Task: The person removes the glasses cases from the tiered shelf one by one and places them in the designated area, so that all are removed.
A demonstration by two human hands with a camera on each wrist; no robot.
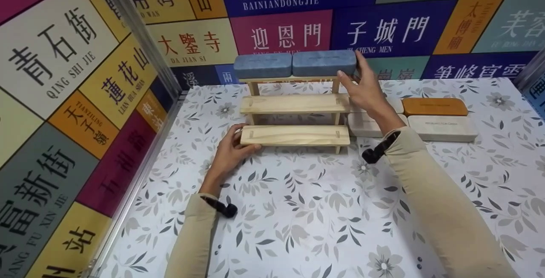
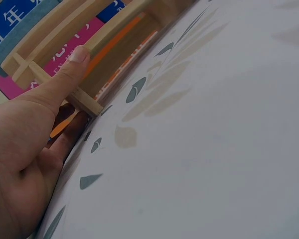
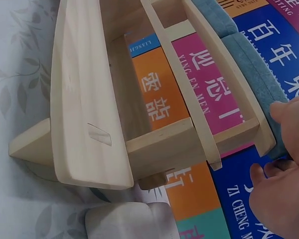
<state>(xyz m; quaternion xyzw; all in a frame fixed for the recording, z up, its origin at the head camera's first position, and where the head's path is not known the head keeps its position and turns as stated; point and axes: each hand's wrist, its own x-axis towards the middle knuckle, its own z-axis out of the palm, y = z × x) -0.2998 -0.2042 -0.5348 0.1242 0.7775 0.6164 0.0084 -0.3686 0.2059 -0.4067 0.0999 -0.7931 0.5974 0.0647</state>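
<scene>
A three-tier wooden step rack (image 1: 294, 104) stands on the patterned cloth. Two blue oblong cases with rounded corners lie end to end on its top tier, a left blue case (image 1: 263, 66) and a right blue case (image 1: 324, 62). My right hand (image 1: 367, 88) holds the outer end of the right case, thumb in front and fingers round the far side. At the lowest tier's left end, my left hand (image 1: 232, 148) grips the rack; the left wrist view shows the thumb (image 2: 72, 67) on the wood and other fingers behind. The middle and lowest tiers bear nothing.
Right of the rack lie an orange case (image 1: 434, 107) and a cream case (image 1: 443, 129), with more pale cases (image 1: 362, 125) partly hidden by my right arm. Panels with printed place names (image 1: 281, 31) wall off the back and left of the table.
</scene>
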